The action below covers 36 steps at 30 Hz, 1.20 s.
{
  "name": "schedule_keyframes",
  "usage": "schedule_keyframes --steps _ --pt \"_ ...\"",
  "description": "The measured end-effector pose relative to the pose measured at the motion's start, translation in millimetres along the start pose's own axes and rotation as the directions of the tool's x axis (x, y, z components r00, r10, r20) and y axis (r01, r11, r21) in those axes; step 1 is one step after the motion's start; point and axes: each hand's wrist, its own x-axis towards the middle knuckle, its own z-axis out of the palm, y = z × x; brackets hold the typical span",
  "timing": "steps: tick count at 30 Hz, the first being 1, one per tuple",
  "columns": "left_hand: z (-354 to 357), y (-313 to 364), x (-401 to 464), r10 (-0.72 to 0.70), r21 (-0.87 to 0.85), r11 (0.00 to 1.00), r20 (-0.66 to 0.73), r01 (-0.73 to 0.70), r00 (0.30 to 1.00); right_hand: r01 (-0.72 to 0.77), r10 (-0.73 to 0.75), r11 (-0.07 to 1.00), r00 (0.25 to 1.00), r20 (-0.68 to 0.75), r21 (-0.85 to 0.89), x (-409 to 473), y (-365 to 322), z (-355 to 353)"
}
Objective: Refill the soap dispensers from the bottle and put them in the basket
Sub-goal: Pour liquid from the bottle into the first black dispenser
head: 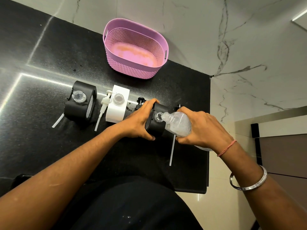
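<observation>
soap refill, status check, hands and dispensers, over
Left hand grips black dispenser; right hand tips clear bottle into its neck. Other black dispenser and white dispenser uncapped. Pink basket holds none. Nothing blocking.

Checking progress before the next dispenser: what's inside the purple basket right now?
The purple basket holds no dispensers; only its bare pinkish floor with orange blotches shows. The near wall hides a strip of floor along the front edge.
</observation>
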Motion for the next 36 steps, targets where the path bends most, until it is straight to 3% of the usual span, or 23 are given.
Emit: schedule_keyframes --steps 19,28,36 --pt "12.4 4.5 -5.5 -0.063 -0.033 0.998 -0.046 0.061 0.997 0.007 -0.007 1.0 1.0 -0.003 -0.018 1.1 -1.1 0.6" --pt "15.7 14.4 -8.7 0.014 -0.004 1.0 -0.214 -0.015 0.977 0.005 -0.005 1.0 1.0 0.009 -0.004 -0.1 -2.3 -1.4" --pt "12.6 12.8 -8.0 0.03 -0.002 1.0 -0.19 -0.031 0.981 0.0 0.0 1.0 1.0 0.009 -0.004 -1.1 -4.0 -2.5"
